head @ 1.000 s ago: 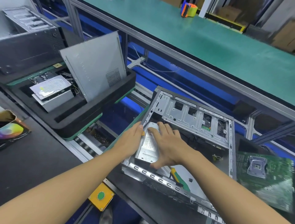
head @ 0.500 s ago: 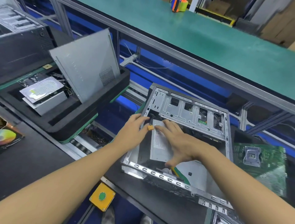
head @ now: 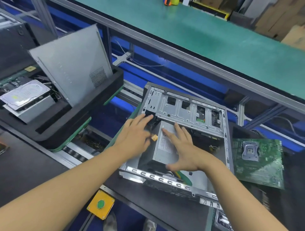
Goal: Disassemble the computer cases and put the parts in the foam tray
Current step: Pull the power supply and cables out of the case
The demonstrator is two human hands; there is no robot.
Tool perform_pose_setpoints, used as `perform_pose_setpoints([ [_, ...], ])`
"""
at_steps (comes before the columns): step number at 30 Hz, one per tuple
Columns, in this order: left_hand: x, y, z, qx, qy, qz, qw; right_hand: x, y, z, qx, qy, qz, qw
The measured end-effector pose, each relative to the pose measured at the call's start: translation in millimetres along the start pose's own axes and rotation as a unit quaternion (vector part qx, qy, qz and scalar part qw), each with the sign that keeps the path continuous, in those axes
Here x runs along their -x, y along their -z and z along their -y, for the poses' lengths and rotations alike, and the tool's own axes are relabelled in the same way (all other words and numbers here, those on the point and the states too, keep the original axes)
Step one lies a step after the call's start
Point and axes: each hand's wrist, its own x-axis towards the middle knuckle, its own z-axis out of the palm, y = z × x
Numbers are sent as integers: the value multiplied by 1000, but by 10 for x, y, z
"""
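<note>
Foam tray lies left of the case; motherboard right, apparently touching.

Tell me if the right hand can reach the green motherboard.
Probably yes: the right hand lies on the power supply, and the motherboard sits uncovered just beyond the case wall.

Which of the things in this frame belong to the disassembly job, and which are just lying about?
Job in hand: computer case; silver box inside it, under the right hand; left hand at the case's edge; foam tray holding side panel and hard drive; motherboard beside the case.

Lying about: yellow button box; tape rolls on the green bench; cardboard boxes behind it.
</note>
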Motion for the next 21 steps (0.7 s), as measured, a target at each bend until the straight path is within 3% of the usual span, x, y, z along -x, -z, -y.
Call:
perform_pose_setpoints([
  [4, -12, 51, 41, -41, -27, 70, 996, -117, -190, 408, -122, -146, -89, 978],
  [9, -26, 41, 44, -44, -37, 82, 995, -289, -408, 668, -101, -227, -191, 950],
  [13, -41, -22, 95, 67, -26, 29, 997, -308, -390, 578, -162, -251, -219, 929],
  [16, -25, -67, 110, 171, 29, -36, 984, -277, -295, 546, -202, -252, -233, 917],
  [21, -27, -143, 128, 210, 99, -45, 972, -106, -23, 493, -263, -219, -236, 910],
])
